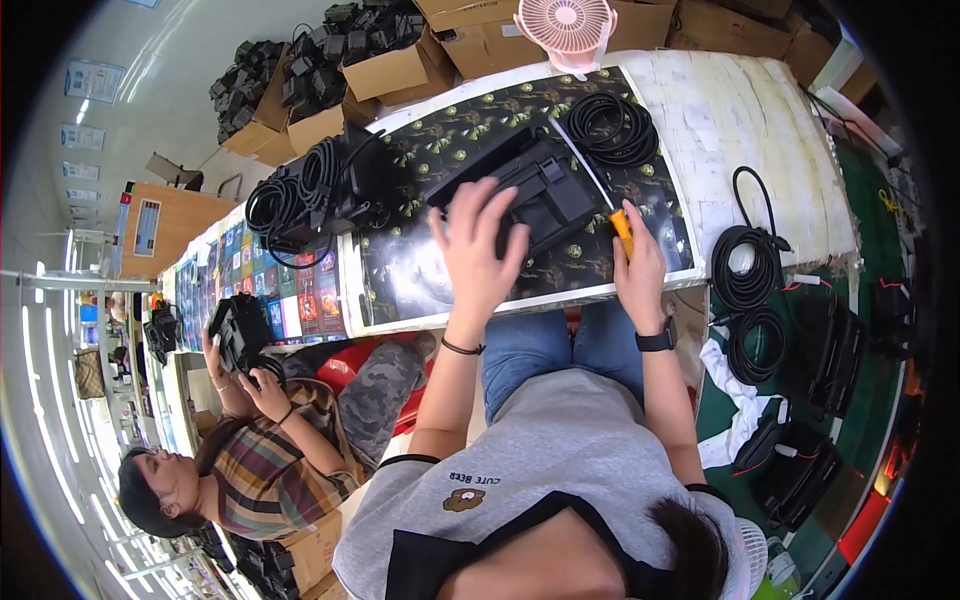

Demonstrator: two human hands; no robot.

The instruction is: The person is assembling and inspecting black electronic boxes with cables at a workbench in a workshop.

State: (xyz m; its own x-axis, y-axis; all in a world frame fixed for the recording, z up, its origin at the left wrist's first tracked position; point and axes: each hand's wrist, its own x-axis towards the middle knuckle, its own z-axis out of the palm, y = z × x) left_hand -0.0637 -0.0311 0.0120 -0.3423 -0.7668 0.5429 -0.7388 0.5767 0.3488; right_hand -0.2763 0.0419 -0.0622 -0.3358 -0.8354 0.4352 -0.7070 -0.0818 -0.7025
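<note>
A long screwdriver (621, 228) with an orange handle is gripped in my right hand (641, 265). Its thin shaft points away and to the left, along the right side of a black plastic device (556, 192). Over the near left part of that device is my left hand (474, 245), fingers spread and holding nothing; I cannot tell whether the fingertips touch it. The device lies tilted on a dark patterned mat (425, 285), recessed face up. Just beyond the screwdriver's shaft rests a coil of black cable (612, 130).
More black devices with coiled cables (318, 185) stand at the left of the mat. A pink fan (567, 25) is at the far edge, near cardboard boxes (400, 75). Further cable coils (745, 265) lie at right. A co-worker (270, 440) at left handles another black device (240, 330).
</note>
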